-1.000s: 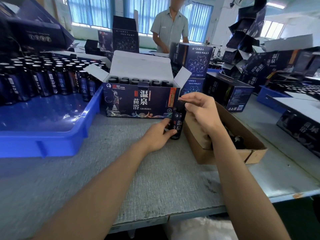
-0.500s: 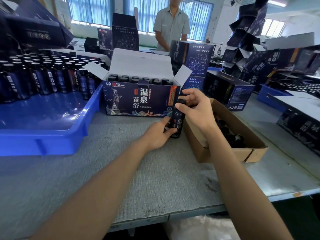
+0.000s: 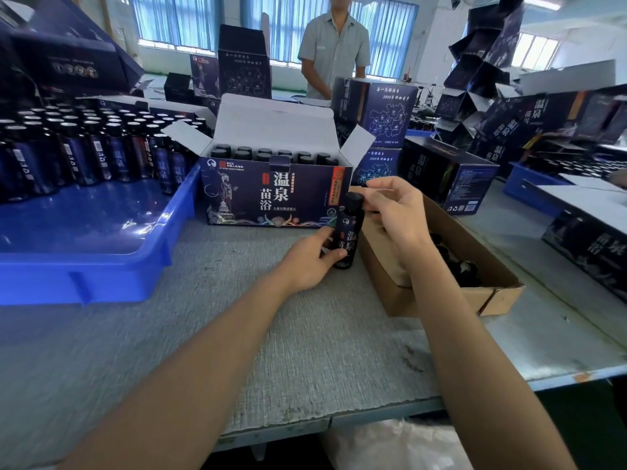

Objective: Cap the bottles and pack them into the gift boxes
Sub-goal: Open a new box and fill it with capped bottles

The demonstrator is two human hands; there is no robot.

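Note:
A dark bottle [image 3: 346,237] stands upright on the grey table mat, just in front of the right end of the open gift box [image 3: 271,198]. My left hand [image 3: 310,261] grips the bottle's lower body. My right hand [image 3: 390,212] is at the top of the bottle, thumb and fingers curled round its black cap [image 3: 354,198] from the right. Inside the gift box stand rows of capped bottles [image 3: 264,154], and its white lid flap is up.
A blue tray [image 3: 101,269] on the left holds several uncapped bottles [image 3: 101,154] at its back. A brown cardboard box [image 3: 441,300] with loose black caps lies on the right. Closed gift boxes [image 3: 448,174] crowd the back and right. A person [image 3: 334,45] stands across the table.
My right hand has shifted to the right side of the cap, so the cap now shows. The left hand and the bottle have stayed in place.

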